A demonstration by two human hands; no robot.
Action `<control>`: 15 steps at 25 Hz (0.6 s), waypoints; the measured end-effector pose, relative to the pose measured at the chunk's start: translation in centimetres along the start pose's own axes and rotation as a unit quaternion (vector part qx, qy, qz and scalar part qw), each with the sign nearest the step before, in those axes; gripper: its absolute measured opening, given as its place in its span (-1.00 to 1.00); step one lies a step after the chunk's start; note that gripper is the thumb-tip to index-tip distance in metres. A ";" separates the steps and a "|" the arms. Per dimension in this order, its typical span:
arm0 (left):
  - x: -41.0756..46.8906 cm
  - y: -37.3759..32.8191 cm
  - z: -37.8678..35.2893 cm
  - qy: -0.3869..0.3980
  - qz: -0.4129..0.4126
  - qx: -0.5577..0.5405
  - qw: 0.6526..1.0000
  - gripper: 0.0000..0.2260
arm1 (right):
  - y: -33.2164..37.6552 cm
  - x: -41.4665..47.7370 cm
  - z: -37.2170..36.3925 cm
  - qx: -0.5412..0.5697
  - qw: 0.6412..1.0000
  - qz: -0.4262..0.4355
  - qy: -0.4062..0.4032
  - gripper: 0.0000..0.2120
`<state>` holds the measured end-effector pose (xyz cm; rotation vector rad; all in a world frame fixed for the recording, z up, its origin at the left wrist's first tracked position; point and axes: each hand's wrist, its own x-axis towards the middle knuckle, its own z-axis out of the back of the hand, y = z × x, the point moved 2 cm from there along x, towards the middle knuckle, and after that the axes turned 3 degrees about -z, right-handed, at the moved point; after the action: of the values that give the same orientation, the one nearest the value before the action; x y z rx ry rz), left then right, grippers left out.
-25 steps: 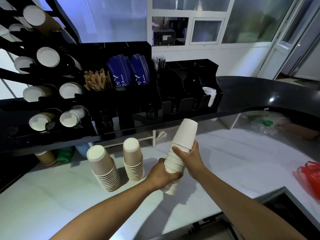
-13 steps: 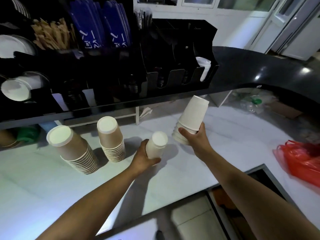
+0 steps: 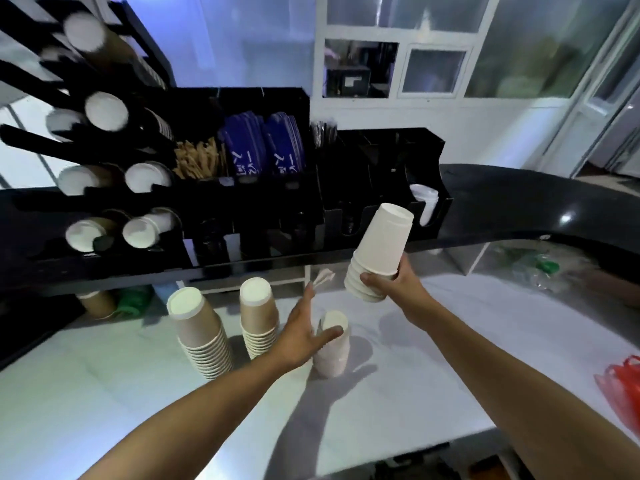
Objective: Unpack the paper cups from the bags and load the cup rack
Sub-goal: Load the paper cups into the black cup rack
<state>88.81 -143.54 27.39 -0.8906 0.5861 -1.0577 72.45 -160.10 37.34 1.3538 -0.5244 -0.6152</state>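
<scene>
the right hand (image 3: 398, 285) grips a taller white stack (image 3: 381, 251) above the short cup stack (image 3: 334, 351) on the desk (image 3: 104, 393), while the left hand (image 3: 301, 336) spreads open just left of it.

We cannot see all of the cup rack (image 3: 24, 138): the left and top edges cut it off, and its cups look smeared. The left hand (image 3: 301, 330) covers the left side of the small white stack (image 3: 334, 351). The tall white stack (image 3: 381, 251) hides most of the right hand (image 3: 403, 289). The right edge cuts the red bag (image 3: 623, 389). The writing on the blue sleeves (image 3: 249, 150) is too blurry to read. A green thing (image 3: 133, 299) sits half hidden under the black shelf (image 3: 138, 268).
</scene>
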 end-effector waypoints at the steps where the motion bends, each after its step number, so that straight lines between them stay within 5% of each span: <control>1: 0.2 -2.0 1.8 -0.025 -0.022 -0.001 0.999 -0.12 | 1.8 0.7 -0.4 -0.012 1.000 0.009 0.019 -0.47; 4: 0.9 -7.8 7.7 -0.115 -0.061 -0.035 0.991 -0.33 | 6.5 2.9 -2.6 -0.041 0.995 0.048 0.083 -0.44; 9: 0.0 -12.1 17.9 -0.136 -0.088 -0.070 0.984 -0.25 | 11.5 6.1 -10.2 -0.125 0.973 0.094 0.172 -0.12; 12: -2.3 -10.7 23.5 -0.175 -0.086 -0.057 0.979 -0.27 | 14.3 7.3 -15.1 -0.127 0.953 0.090 0.260 -0.14; 15: -3.5 -9.9 28.0 -0.204 -0.122 -0.020 0.971 -0.34 | 17.0 8.7 -18.9 -0.118 0.950 0.124 0.260 -0.23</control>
<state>104.38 -133.04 50.64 -1.1998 0.1541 -1.0438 93.24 -150.42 51.36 1.1384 -0.1768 -0.0950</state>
